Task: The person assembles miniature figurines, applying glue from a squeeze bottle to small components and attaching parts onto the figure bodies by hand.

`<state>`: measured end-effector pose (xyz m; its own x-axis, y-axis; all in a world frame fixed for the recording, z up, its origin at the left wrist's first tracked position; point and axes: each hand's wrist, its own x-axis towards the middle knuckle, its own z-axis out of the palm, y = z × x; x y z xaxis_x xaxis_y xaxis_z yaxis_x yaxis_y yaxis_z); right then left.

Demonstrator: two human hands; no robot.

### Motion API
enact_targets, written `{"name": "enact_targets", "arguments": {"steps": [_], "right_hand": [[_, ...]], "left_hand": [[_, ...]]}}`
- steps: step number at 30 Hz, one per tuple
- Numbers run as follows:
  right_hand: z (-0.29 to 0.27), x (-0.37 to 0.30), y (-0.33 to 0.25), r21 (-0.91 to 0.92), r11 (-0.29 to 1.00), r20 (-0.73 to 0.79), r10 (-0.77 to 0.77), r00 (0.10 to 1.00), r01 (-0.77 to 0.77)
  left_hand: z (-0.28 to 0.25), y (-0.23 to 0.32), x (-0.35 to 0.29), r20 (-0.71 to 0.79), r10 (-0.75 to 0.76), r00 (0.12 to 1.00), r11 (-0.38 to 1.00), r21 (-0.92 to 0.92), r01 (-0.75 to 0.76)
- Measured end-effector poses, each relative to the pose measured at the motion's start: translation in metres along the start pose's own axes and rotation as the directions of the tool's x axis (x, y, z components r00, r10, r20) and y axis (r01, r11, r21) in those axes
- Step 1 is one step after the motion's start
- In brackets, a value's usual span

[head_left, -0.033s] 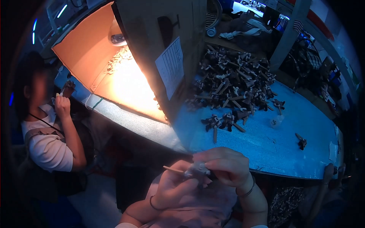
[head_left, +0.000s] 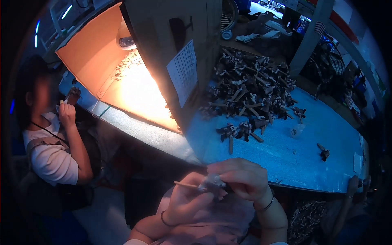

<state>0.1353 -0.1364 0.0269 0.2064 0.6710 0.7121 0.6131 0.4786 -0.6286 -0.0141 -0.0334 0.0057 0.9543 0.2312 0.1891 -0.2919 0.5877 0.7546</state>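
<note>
In front of my body, a small pale-and-dark figurine piece (head_left: 212,183) is held between both hands. A thin wooden stick (head_left: 185,185) sticks out from it toward the left. My left hand (head_left: 185,202) is closed around the lower left side of the piece, with the stick passing over its fingers. My right hand (head_left: 244,177) pinches the piece from the upper right, thumb and fingertips together. The fingers cover much of the piece, and its finer detail is blurred.
A blue-lit table (head_left: 269,163) bears a heap of similar pieces on sticks (head_left: 253,87) and one lone piece (head_left: 324,152). A cardboard panel (head_left: 163,45) stands beside a brightly lit box (head_left: 87,57). A co-worker (head_left: 55,151) sits at left; another person's hand (head_left: 353,185) rests at the right edge.
The stick's free end has dipped slightly as the piece turned a little in my fingers. Both hands stay in nearly the same place.
</note>
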Motion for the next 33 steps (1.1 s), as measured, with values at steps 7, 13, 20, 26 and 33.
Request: {"name": "enact_targets", "arguments": {"steps": [7, 13, 20, 26, 33], "right_hand": [[0.011, -0.001, -0.026, -0.309, 0.939, -0.235, 0.078, 0.969, -0.151], [0.017, 0.001, -0.028, -0.483, 0.87, -0.174, 0.011, 0.985, -0.095], [0.012, 0.006, -0.024, -0.399, 0.888, -0.172, 0.173, 0.97, -0.229], [0.006, 0.007, -0.019, -0.276, 0.908, -0.199, 0.268, 0.943, -0.316], [0.006, 0.002, -0.018, -0.361, 0.9, -0.15, 0.204, 0.967, -0.245]], "left_hand": [[-0.005, -0.012, 0.011, -0.112, 0.362, 0.926, 0.844, 0.46, -0.274], [-0.008, -0.017, 0.015, -0.044, 0.456, 0.889, 0.681, 0.661, -0.316], [-0.01, -0.019, 0.021, 0.005, 0.522, 0.853, 0.494, 0.813, -0.307], [-0.004, -0.017, 0.027, -0.058, 0.484, 0.873, 0.578, 0.77, -0.27], [-0.007, -0.017, 0.028, -0.019, 0.485, 0.874, 0.483, 0.839, -0.25]]}}
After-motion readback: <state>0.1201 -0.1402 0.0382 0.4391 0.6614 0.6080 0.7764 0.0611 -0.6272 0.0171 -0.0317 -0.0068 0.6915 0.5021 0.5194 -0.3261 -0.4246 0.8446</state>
